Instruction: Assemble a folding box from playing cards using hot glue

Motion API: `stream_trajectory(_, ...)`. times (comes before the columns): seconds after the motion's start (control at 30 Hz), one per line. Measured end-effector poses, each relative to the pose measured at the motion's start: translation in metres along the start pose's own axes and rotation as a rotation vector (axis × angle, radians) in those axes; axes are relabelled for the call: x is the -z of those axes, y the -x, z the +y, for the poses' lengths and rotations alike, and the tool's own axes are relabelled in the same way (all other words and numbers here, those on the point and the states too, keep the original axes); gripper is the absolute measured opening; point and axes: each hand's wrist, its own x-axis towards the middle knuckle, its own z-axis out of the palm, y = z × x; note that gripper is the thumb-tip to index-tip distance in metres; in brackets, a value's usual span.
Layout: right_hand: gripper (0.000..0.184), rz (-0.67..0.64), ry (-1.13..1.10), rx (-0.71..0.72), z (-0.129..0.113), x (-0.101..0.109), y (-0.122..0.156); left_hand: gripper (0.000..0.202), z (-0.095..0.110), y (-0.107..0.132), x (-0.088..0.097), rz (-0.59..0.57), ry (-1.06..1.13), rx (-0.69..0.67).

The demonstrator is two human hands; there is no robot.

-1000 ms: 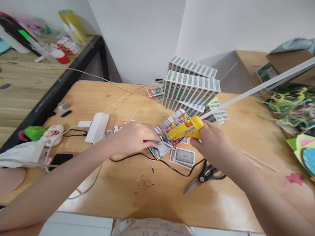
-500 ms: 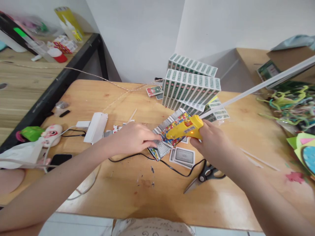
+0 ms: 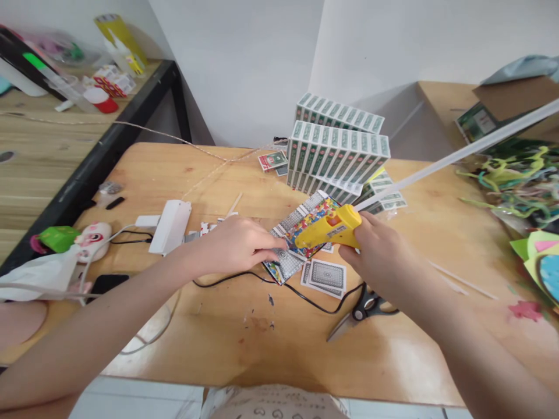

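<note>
My right hand (image 3: 379, 247) is wrapped round the handle of a yellow hot glue gun (image 3: 332, 227), its nozzle pointing down and left. A long white glue stick (image 3: 437, 169) runs out of the gun's back, up and right. Beneath the nozzle lies a folded piece made of playing cards (image 3: 290, 262), patterned grey and multicoloured. My left hand (image 3: 248, 244) grips its left edge, fingers closed and partly hidden. Just in front are loose playing cards (image 3: 326, 276), backs up. Scissors (image 3: 362, 308) lie near my right wrist, beside the gun's black cord (image 3: 310, 301).
Stacked green-and-white card boxes (image 3: 338, 151) stand behind the glue gun. At left are a white power adapter (image 3: 171, 227), a phone (image 3: 109, 283) and cables. Colourful pipe cleaners (image 3: 519, 180) spread at right, near thin white sticks (image 3: 465, 281). A thin cord (image 3: 166, 132) spans the two tables.
Both hands, the glue gun and the card piece stay nearly in place. The view shifts very slightly. The small orange light on the gun no longer shows.
</note>
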Motion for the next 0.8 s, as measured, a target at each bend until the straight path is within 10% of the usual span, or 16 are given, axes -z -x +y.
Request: stream_trajectory(0.8, 0.011, 0.028, -0.012, -0.032, -0.001, 0.006, 0.007, 0.023, 0.0, 0.003, -0.001, 0.014, -0.014, -0.013)
